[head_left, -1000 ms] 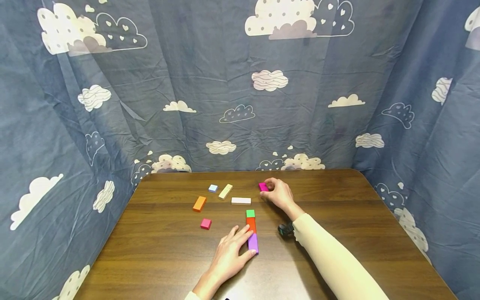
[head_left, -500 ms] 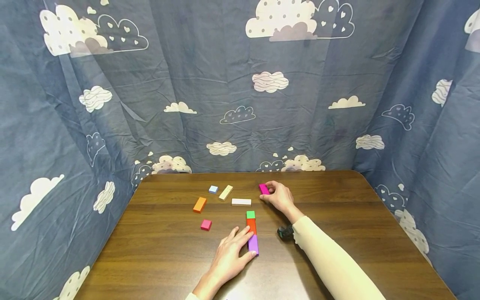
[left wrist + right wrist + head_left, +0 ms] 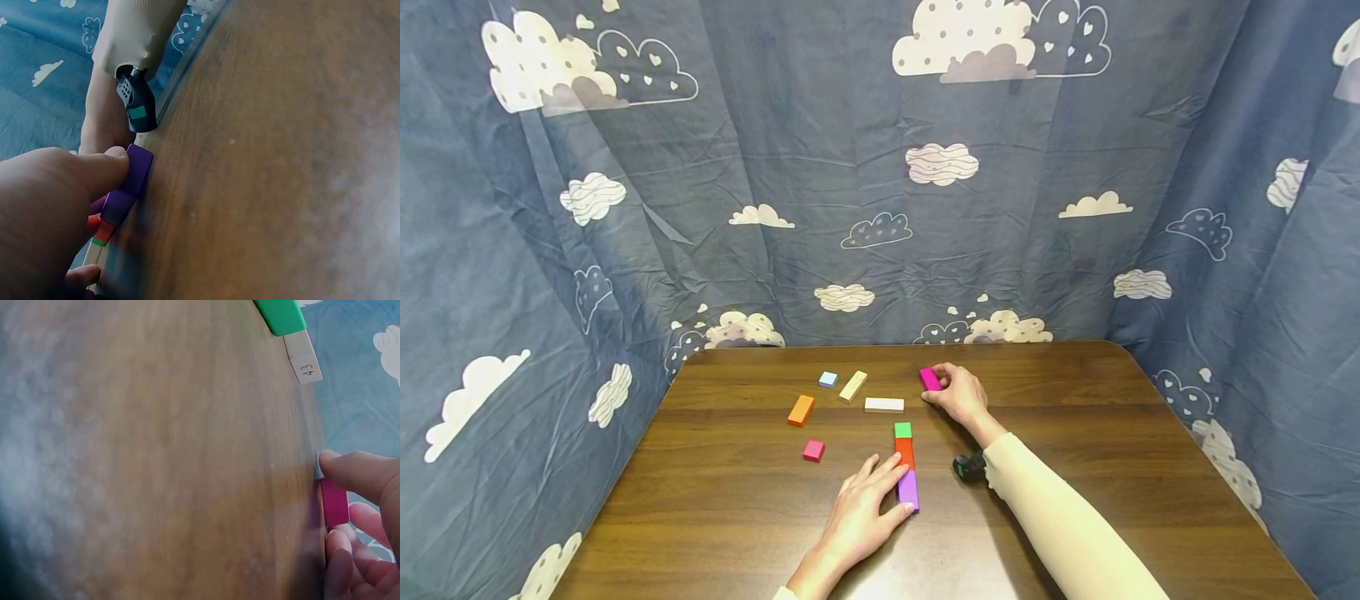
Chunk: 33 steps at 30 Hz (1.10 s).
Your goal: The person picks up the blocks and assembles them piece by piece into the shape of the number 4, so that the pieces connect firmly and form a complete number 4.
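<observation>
My left hand [image 3: 862,500] rests along a row of blocks, its fingers fairly straight. The thumb touches the near end of the purple block [image 3: 907,492]; the fingertips lie by the red block [image 3: 905,452]. A small green block [image 3: 902,430] sits at the far end of that row. In the left wrist view the thumb is against the purple block [image 3: 137,169]. Farther back, my right hand [image 3: 961,395] pinches a magenta block [image 3: 929,379] between thumb and fingers. The right wrist view shows the magenta block [image 3: 335,501] low at the tabletop, between thumb and curled fingers.
A white block [image 3: 884,405] lies just beyond the row. To the left are cream [image 3: 853,386], light blue [image 3: 827,379], orange [image 3: 801,411] and pink-red [image 3: 813,451] blocks. A black device [image 3: 968,467] hangs at the right wrist. A cloud-patterned curtain [image 3: 790,275] surrounds the wooden table [image 3: 715,517].
The magenta block has turned slightly and shows more of its length beside the right fingers. My left hand and the row have stayed in place.
</observation>
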Available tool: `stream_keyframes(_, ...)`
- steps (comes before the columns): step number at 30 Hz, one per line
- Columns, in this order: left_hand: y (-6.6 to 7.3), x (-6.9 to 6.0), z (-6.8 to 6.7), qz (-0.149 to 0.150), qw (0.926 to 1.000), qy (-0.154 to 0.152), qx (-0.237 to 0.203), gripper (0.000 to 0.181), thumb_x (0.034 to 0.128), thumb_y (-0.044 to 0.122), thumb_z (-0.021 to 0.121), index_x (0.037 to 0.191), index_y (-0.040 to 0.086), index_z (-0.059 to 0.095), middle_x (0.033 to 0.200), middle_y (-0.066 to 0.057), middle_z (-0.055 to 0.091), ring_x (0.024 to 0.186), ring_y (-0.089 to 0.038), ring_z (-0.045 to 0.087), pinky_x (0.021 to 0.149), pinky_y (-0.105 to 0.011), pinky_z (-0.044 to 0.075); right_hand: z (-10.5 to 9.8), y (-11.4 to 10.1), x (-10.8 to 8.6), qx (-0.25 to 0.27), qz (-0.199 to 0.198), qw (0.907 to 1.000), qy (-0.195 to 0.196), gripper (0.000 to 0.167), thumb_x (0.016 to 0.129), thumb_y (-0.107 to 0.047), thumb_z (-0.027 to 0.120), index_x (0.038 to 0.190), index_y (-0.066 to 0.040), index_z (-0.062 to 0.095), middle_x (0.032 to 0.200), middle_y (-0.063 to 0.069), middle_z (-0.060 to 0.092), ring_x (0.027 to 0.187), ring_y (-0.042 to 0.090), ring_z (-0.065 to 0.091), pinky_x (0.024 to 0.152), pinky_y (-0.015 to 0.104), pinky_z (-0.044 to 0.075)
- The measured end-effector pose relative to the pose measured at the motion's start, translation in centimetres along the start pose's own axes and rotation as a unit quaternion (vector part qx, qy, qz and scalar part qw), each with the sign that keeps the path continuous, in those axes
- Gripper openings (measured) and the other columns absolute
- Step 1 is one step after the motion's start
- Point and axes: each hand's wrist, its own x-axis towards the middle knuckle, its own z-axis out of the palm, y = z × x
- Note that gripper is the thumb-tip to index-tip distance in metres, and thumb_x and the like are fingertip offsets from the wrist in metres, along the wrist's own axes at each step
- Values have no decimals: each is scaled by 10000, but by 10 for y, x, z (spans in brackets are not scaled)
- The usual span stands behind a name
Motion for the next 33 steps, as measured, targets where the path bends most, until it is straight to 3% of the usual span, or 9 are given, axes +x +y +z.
stream_keyframes(7,1,1,-2,29,10000,50,33,574,899,420,724,1403,169,613,1515,29,490,1405,-355,411,1049,-593,370,2,3,3,-64,119,9999,64,582,712,-337,894,1244,-211,694,923,-15,681,825,198,621,679,385,451)
stream_keyframes(19,2,-1,-1,-63,10000,-11,-39,574,905,414,722,1413,176,602,1526,28,477,1413,-353,399,1054,-609,358,1,3,3,3,117,9999,-22,455,734,-274,870,1156,-166,738,925,-12,715,847,212,638,711,386,452)
stream_keyframes(33,2,0,-2,-4,10000,50,16,569,899,409,733,1401,169,614,1512,18,495,1399,-355,421,1040,-596,378,3,-2,2,-111,311,9992,223,370,736,-322,877,1055,-172,768,897,-14,717,826,207,644,672,385,465)
